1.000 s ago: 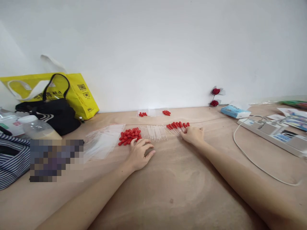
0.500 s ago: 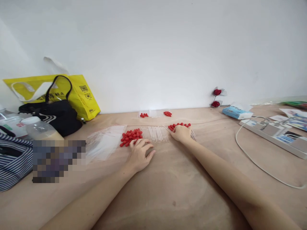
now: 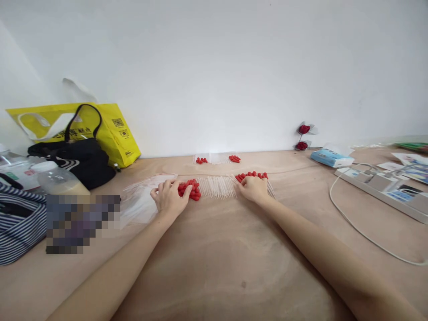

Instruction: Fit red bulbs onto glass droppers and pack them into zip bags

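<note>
My left hand (image 3: pixel 171 199) rests at the left side of a pile of red pieces (image 3: pixel 193 189), its fingers apart and its thumb touching them. A row of thin white sticks (image 3: pixel 218 187) lies between my hands. My right hand (image 3: pixel 253 188) is closed at the near side of a second group of red pieces (image 3: pixel 256 174); whatever its fingers hold is hidden. More sticks (image 3: pixel 271 189) show at its right. Clear plastic bags (image 3: pixel 140 203) lie left of my left hand, which partly covers them.
By the wall lies a clear bag (image 3: pixel 218 158) with small red pieces at both ends. Yellow bag (image 3: pixel 123 133), black bag (image 3: pixel 90 162) and bottle (image 3: pixel 60 178) stand left. A tissue pack (image 3: pixel 331 157), a power strip (image 3: pixel 401 200) with a looping cable and red artificial roses (image 3: pixel 303 129) are right.
My left hand has moved left, from the near right side of the red pile to its left side over the bags' edge. My right hand has hardly moved.
</note>
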`<state>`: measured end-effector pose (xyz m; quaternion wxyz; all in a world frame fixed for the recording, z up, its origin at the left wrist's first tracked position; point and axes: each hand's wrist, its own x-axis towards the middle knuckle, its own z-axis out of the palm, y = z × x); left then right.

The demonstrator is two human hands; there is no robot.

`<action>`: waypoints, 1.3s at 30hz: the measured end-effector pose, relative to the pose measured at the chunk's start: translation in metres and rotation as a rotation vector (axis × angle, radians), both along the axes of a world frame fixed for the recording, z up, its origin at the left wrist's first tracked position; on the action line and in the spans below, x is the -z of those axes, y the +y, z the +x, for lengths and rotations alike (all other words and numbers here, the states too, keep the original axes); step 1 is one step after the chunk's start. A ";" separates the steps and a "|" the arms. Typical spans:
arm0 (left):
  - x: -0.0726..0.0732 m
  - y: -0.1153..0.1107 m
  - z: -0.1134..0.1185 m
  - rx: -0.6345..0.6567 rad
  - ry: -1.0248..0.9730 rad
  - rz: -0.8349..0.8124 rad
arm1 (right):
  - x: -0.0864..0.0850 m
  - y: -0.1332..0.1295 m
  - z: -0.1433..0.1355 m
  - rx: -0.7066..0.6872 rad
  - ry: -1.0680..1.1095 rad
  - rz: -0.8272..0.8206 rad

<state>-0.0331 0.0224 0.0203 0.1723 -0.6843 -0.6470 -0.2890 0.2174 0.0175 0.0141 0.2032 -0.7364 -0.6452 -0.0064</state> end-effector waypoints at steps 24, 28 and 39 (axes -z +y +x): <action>-0.009 0.016 0.006 0.012 -0.007 -0.007 | 0.016 -0.049 0.012 -0.554 0.205 0.041; -0.005 0.022 0.004 -0.037 -0.062 -0.136 | 0.016 -0.050 0.012 -0.557 0.221 0.034; -0.005 -0.022 0.025 0.437 -0.052 -0.054 | 0.017 -0.047 0.003 -0.545 0.210 0.016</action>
